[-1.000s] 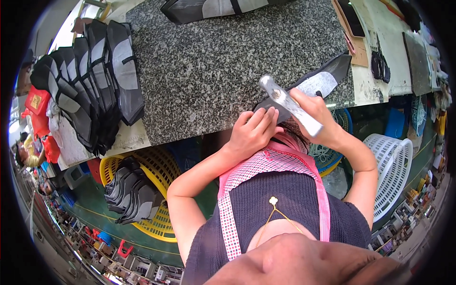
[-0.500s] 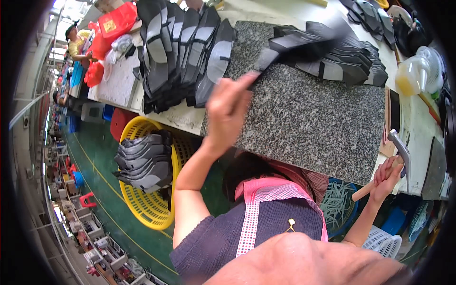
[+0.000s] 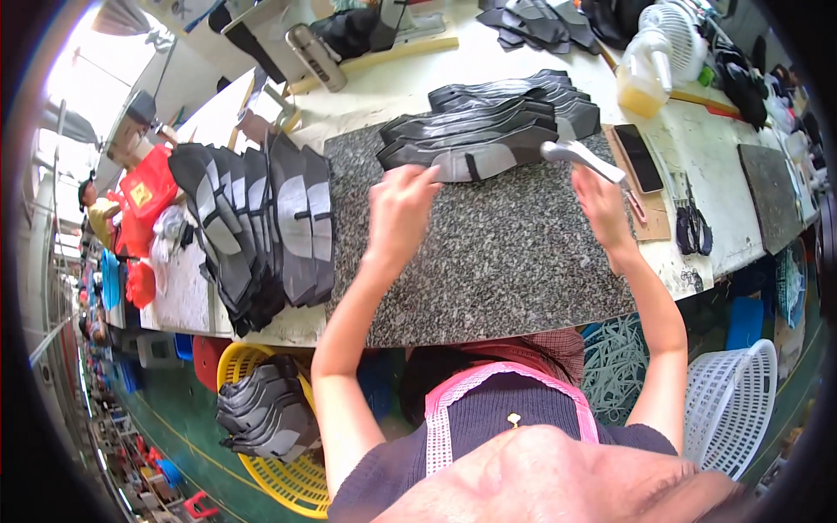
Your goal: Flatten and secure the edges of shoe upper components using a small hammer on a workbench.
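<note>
My left hand is closed, its fingertips at the left end of a flat grey-and-black fabric piece with a small black loop. That piece lies at the near side of an overlapping pile of similar pieces on a speckled granite slab. To the right, my right hand holds a hammer, its metal head up by the pile's right end. Most of the hammer's handle is hidden by the hand. Another row of grey-and-black pieces hangs over the slab's left side.
A phone, black scissors and a bottle of yellowish liquid sit on the right. A steel flask lies at the back. Below the table edge are a yellow basket holding pieces and a white basket.
My left hand came down with a dark piece to the pile's near side. My right hand brought the hammer from the slab's right edge up beside the pile. The view has shifted.
</note>
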### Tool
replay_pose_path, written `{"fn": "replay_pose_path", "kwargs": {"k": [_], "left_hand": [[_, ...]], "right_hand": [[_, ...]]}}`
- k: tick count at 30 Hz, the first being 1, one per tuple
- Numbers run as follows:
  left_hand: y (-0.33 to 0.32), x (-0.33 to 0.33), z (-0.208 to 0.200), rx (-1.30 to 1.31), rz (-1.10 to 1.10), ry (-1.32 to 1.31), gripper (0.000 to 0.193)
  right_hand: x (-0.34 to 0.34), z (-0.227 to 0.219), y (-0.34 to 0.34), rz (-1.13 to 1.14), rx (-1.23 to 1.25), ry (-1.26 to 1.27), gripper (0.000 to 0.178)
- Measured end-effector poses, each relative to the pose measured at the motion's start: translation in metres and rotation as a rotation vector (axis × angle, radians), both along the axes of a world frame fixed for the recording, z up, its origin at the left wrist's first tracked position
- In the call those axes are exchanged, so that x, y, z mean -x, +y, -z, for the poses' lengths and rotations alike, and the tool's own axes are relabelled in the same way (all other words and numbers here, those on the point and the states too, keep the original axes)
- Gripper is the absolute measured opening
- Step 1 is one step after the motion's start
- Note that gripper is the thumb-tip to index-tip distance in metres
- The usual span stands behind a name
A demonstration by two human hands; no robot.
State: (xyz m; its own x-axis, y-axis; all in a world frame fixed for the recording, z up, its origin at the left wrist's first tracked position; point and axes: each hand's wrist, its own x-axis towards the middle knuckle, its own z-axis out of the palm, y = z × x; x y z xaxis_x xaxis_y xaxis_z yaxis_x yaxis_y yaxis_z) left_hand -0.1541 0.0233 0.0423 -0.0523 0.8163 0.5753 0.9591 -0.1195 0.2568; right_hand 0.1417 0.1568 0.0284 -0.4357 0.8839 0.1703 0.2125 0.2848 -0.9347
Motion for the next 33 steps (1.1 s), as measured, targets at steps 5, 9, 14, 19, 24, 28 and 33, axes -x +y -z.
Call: {"fn": "replay_pose_path", "kwargs": {"k": [5,9,14,19,24,28,33], "left_hand": [[0.104,-0.055,0.029,0.083,0.034,0.089,0.049],[0.126,-0.051,0.034,0.173,0.065,0.062,0.030],[0.088,-0.031,0.022,0.053,0.558,-0.011,0.027],[-0.025,0.008,-0.036,-0.568,0.291,-0.375,0.017],[-0.102,0.012,-0.115,-0.829,-0.404,-0.208,0.022],[-0.122,-0.020,-0.095,0.305,-0.328,-0.302,0.029],[-0.103,-0.081,0.003,0.811,0.432,-0.452,0.029]], "right_hand": [[0.054,-0.003,0.048,0.074,-0.252,-0.150,0.046],[0.071,0.011,0.071,0.074,-0.373,-0.157,0.044],[0.063,0.017,0.080,0.121,-0.339,-0.278,0.041],[0.065,0.008,0.073,0.063,-0.317,-0.248,0.048],[0.061,0.024,0.088,0.047,-0.324,-0.242,0.055],[0.056,0.017,0.084,0.044,-0.312,-0.216,0.059],[0.009,0.031,0.052,0.124,-0.122,0.213,0.045]]}}
